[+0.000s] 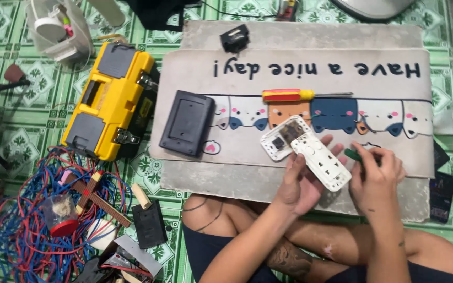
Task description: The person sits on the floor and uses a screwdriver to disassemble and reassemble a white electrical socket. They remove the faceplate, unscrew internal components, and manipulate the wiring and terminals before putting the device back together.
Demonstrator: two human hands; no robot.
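My left hand holds a white socket faceplate tilted above a grey cartoon mat. Just behind the plate lies a white socket back piece with exposed dark parts. My right hand grips a green-handled tool that points toward the faceplate's right edge. A red and yellow screwdriver lies on the mat further away, and a dark grey rectangular cover rests at the mat's left end. My crossed legs fill the bottom of the view.
A yellow and grey toolbox sits left of the mat. A tangle of red and blue wires with a small hammer lies at the lower left. A small black part rests at the mat's far edge, a black box near my knee.
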